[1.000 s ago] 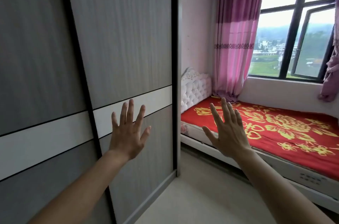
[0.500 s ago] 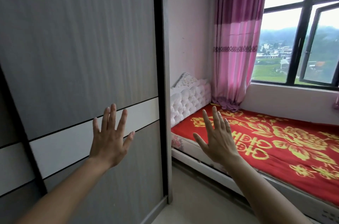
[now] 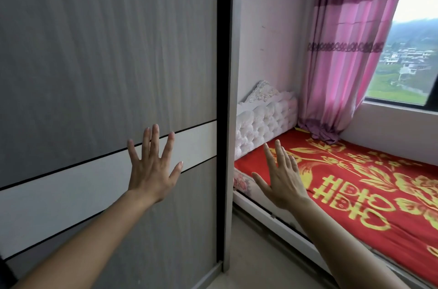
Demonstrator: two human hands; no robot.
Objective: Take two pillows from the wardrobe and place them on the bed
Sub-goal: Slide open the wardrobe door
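The wardrobe (image 3: 94, 51) fills the left half of the view, its grey sliding door with a white band closed. My left hand (image 3: 151, 167) is raised in front of that band, fingers spread, holding nothing; whether it touches the door I cannot tell. My right hand (image 3: 282, 179) is held up open to the right of the wardrobe's edge, over the near corner of the bed (image 3: 369, 194). The bed has a red cover with a gold flower pattern. No pillows are visible.
A white tufted headboard (image 3: 265, 120) stands against the pink wall behind the wardrobe's side panel (image 3: 231, 122). A pink curtain (image 3: 348, 51) hangs at the window (image 3: 417, 51). A narrow strip of floor (image 3: 267, 262) runs between wardrobe and bed frame.
The view has moved closer to the wardrobe and turned right, so one door now fills the left. Both hands stay raised and open, at much the same spacing.
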